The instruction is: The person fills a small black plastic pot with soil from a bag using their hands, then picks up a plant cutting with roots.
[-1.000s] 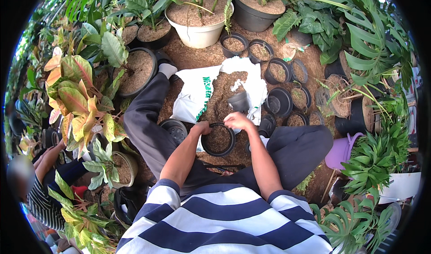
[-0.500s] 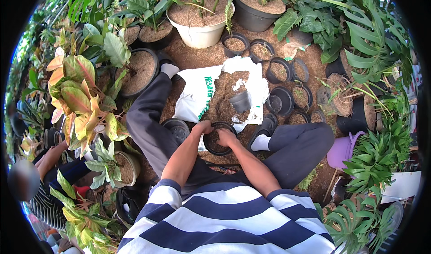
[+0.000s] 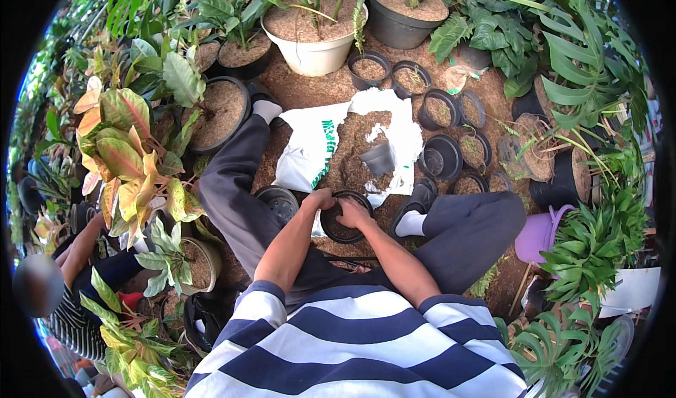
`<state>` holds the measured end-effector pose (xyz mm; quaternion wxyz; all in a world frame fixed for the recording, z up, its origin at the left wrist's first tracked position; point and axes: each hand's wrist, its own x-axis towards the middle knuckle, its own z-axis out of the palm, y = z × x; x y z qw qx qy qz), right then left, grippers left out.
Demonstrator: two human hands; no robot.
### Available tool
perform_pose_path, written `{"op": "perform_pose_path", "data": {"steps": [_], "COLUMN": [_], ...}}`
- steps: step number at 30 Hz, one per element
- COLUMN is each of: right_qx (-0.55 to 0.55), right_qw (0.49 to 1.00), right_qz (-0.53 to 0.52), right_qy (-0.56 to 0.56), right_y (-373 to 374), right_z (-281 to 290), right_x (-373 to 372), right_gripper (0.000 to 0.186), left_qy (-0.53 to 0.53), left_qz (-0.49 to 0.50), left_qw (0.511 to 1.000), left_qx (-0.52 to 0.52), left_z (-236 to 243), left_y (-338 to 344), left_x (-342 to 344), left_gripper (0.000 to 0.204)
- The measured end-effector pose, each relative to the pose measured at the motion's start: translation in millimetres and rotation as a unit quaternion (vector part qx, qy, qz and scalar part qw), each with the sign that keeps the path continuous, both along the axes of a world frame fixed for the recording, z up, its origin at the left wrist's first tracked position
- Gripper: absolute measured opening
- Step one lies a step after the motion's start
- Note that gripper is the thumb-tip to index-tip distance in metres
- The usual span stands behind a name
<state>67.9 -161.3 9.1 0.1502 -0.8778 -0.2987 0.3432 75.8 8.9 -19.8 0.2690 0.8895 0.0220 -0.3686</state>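
Since a second ago the right hand point(image 3: 354, 215) has left the soil heap and joined the left hand point(image 3: 320, 199) on the black pot point(image 3: 345, 217) between the knees, both pressing in its soil, fingers closed on nothing, so filling seems finished

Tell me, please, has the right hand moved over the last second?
Yes. The right hand has come down from the soil on the white bag to the black pot.

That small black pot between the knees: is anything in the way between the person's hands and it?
Nothing visible. The left hand rests on the rim of the black pot, and the right hand lies over its opening. The white soil bag lies just beyond it.
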Motion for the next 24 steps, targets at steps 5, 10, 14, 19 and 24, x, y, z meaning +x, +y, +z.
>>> {"op": "perform_pose_path", "data": {"steps": [5,10,14,19,24], "right_qx": [-0.215,-0.199,-0.007,-0.063,-0.160], "right_qw": [0.972,0.957,0.987,0.997,0.983], "right_qz": [0.084,0.101,0.045,-0.012,0.044], "right_qy": [0.050,0.185,0.153,0.035,0.078], "right_y": [-2,10,0,2,-8], "right_z": [18,36,19,8,11], "right_x": [-5,-3,-7,-2,0], "right_gripper": [0.063,0.063,0.073,0.084,0.076], "left_qy": [-0.002,0.020,0.013,-0.004,-0.003], "left_qz": [0.005,0.007,0.007,-0.003,0.003], "left_qw": [1.000,1.000,1.000,1.000,1.000], "left_qx": [0.000,0.019,0.015,0.005,0.004], "left_z": [0,0,-3,-6,-5], "left_y": [1,-1,0,1,0], "left_x": [-2,0,-1,0,-1], "left_gripper": [0.048,0.047,0.047,0.046,0.045]}}
